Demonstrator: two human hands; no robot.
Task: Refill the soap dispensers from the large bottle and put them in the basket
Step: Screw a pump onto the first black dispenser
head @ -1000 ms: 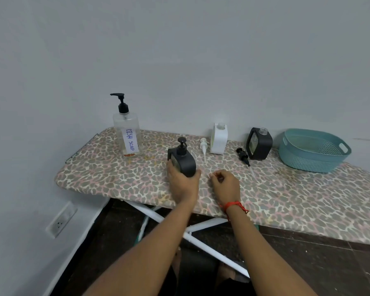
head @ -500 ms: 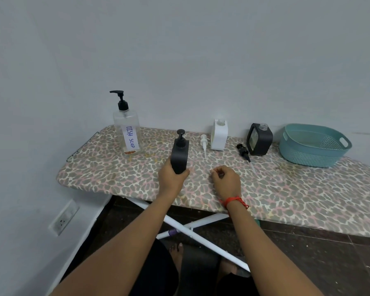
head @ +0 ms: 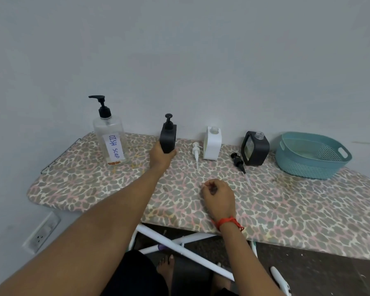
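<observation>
My left hand (head: 161, 155) reaches out just to the right of the large bottle (head: 110, 142), the clear one labelled DISH SOAP with a black pump on top, and its grip is wrapped tight around the lower body of a black dispenser (head: 168, 137). That dispenser is upright with its pump fitted; my fingers hide its base, so I cannot tell whether it touches the ironing board (head: 286, 210) or is just above it. Further right of the large bottle a white pump (head: 195, 151) lies loose on the board, with an open white dispenser (head: 212, 144) standing just beyond it. Further right again lies a loose black pump (head: 237, 162), just beside a second black dispenser (head: 255, 149), which is also open at the neck. The teal basket (head: 308, 165) is the farthest thing to the right of the large bottle, and I see no dispenser in it. My right hand (head: 218, 197) rests on the board, nearer me than the row and well right of the large bottle. Its grip is curled into a fist with nothing visible in it.
</observation>
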